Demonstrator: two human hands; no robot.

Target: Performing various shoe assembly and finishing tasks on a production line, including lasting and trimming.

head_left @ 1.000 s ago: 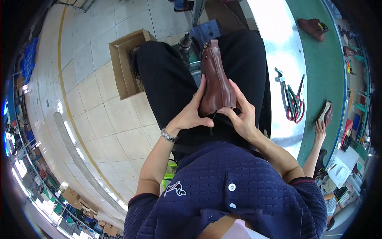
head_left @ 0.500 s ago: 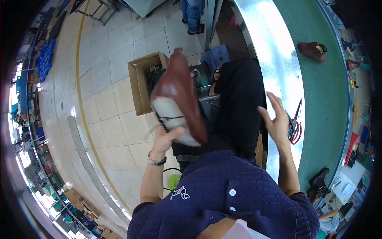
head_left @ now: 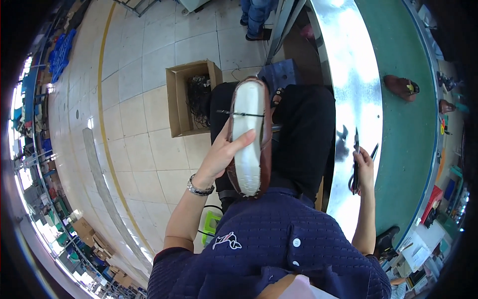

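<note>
A brown leather shoe upper (head_left: 266, 149) is held bottom up above my lap. Its pale bottom (head_left: 248, 134) faces me, with a thin black cord (head_left: 244, 114) across it. My left hand (head_left: 224, 152) grips the shoe from the left side, thumb pressed on the pale bottom, other fingers hidden behind. At the metal bench strip, my right hand (head_left: 365, 167) is closed around dark scissors (head_left: 355, 169), point away from me and handle loops nearer. Another dark blade tip shows beside that hand, its lower part hidden.
The shiny metal bench edge (head_left: 351, 65) runs along my right, beside a green surface (head_left: 398, 134) bearing another brown shoe (head_left: 400, 87). An open cardboard box (head_left: 179, 99) with dark scraps stands on the floor by my left knee. Ahead, a person's legs (head_left: 258, 17) show near a metal post.
My left hand has turned the shoe so its bottom faces me, upright in view. My right hand, spread open before, has moved down onto the bench and closed around the scissors.
</note>
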